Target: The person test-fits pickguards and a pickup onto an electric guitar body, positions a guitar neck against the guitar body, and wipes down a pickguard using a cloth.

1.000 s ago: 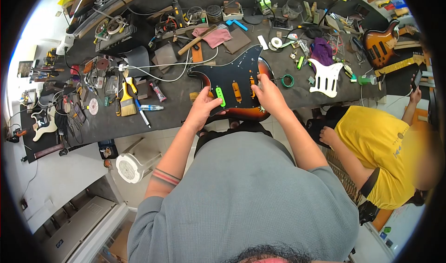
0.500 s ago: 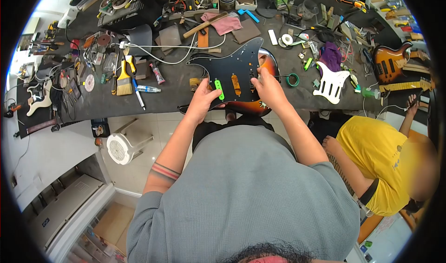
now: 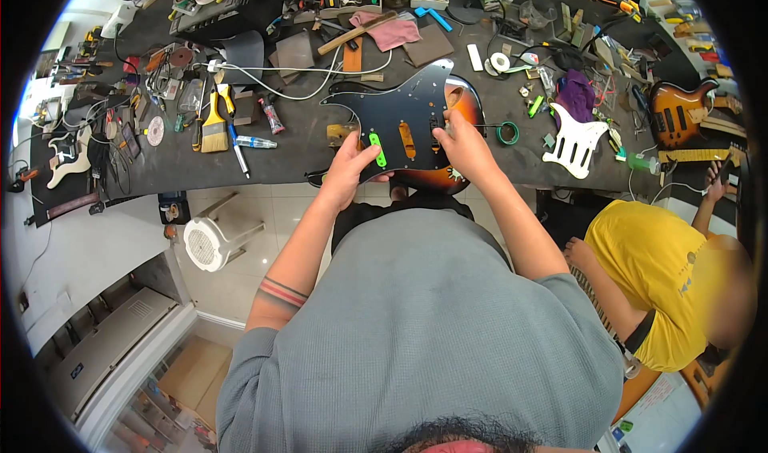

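Observation:
A black guitar pickguard (image 3: 380, 109) lies over a sunburst electric guitar body (image 3: 472, 101) at the bench's front edge. My left hand (image 3: 346, 171) grips the pickguard's left side, its thumb beside a bright green pickup (image 3: 378, 151) set in the left slot. My right hand (image 3: 466, 147) grips the right side near the control holes, its thumb on top. Orange wood shows through the middle slot. The fingers under the pickguard are mostly hidden. To the right of the body lies a coil of green wire (image 3: 506, 133).
A white pickguard (image 3: 578, 143) and purple cloth (image 3: 573, 93) lie to the right, with another sunburst guitar (image 3: 676, 113) beyond. Brushes (image 3: 214, 133) and a white cable (image 3: 296, 95) lie left. A co-worker in a yellow shirt (image 3: 640, 249) sits at right. A white stool (image 3: 206, 243) stands below.
The view has shifted slightly. Both hands keep their hold, and the pickguard's angle over the body differs a little.

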